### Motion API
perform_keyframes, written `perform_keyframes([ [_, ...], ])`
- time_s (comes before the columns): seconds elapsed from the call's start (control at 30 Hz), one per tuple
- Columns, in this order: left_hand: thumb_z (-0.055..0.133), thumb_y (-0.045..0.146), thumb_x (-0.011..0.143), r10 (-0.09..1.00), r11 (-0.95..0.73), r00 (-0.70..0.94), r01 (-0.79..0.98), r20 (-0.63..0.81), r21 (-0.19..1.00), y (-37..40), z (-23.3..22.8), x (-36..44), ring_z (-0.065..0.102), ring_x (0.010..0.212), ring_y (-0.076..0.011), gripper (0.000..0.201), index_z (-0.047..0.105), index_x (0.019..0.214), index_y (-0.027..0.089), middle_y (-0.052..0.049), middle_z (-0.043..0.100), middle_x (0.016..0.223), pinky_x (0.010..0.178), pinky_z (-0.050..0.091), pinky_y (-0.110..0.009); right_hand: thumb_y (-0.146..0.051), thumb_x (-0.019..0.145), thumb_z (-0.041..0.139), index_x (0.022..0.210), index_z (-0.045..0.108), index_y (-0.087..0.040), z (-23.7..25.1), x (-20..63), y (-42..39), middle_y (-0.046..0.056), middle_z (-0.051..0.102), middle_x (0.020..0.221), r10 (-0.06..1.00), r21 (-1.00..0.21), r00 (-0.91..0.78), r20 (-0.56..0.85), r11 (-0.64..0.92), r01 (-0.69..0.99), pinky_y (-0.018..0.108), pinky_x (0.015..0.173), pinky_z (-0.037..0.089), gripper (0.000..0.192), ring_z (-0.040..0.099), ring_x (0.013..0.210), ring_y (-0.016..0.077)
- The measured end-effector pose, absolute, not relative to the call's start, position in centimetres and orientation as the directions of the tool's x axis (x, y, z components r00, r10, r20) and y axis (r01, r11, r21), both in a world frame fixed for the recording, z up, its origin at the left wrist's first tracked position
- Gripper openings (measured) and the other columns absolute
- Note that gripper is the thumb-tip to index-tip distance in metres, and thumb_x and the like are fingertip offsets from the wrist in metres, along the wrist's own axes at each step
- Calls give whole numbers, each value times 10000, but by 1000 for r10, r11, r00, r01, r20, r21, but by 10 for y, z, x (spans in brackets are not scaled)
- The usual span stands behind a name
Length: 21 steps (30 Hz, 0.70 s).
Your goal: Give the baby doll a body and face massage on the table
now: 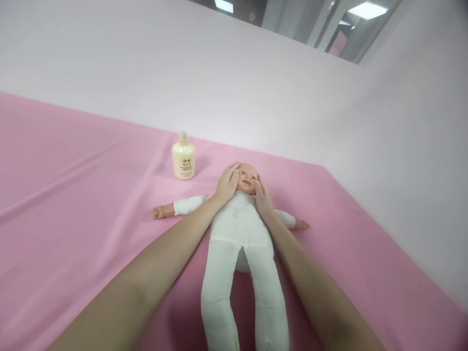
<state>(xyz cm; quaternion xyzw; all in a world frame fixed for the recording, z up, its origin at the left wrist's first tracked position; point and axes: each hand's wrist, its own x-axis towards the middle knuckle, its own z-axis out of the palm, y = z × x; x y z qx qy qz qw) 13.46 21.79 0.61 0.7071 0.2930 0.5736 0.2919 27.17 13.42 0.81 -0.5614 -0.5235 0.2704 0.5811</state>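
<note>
A baby doll (239, 222) with a white cloth body lies on its back, its head away from me and its arms spread to both sides. My left hand (228, 183) rests along the left side of the doll's head (248, 175), fingers stretched out and the thumb near the cheek. Against the other cheek lies my right hand (262, 195), also with extended fingers; part of it is hidden behind the head. Both palms touch the head, and the face shows between them. My forearms run along either side of the doll's body.
A pale yellow lotion bottle (184, 158) stands upright beyond the doll's left-side arm. Pink cloth (91, 195) with a few creases covers the table. White walls (183, 73) rise behind and to the right, with a window (292, 22) at the top.
</note>
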Motion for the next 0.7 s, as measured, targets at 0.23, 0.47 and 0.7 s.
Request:
perform_keyframes([
  [0.23, 263, 424, 999, 747, -661, 165, 79, 644, 746, 218, 6, 136, 466, 1324, -179, 463, 526, 1305, 196, -82, 535, 1389, 1171, 335, -397, -643, 889, 403, 1464, 359, -297, 5, 275, 136, -12, 416, 1509, 897, -929, 313, 311, 218, 299, 458, 1191, 293, 673, 322, 1438, 221],
  [0.47, 267, 427, 998, 748, -658, 169, 65, 642, 750, 217, 7, 136, 456, 1334, -184, 467, 526, 1308, 194, -84, 528, 1396, 1176, 329, -406, -626, 900, 393, 1469, 345, -286, 8, 274, 135, -5, 394, 1524, 901, -931, 313, 302, 207, 302, 464, 1191, 292, 665, 330, 1434, 218],
  [0.7, 270, 433, 995, 744, -663, 167, 62, 647, 746, 216, 8, 136, 465, 1322, -189, 473, 535, 1300, 187, -89, 537, 1382, 1176, 327, -410, -647, 889, 388, 1463, 361, -302, 9, 274, 134, -21, 429, 1500, 899, -924, 304, 315, 217, 315, 458, 1196, 289, 670, 303, 1447, 226],
])
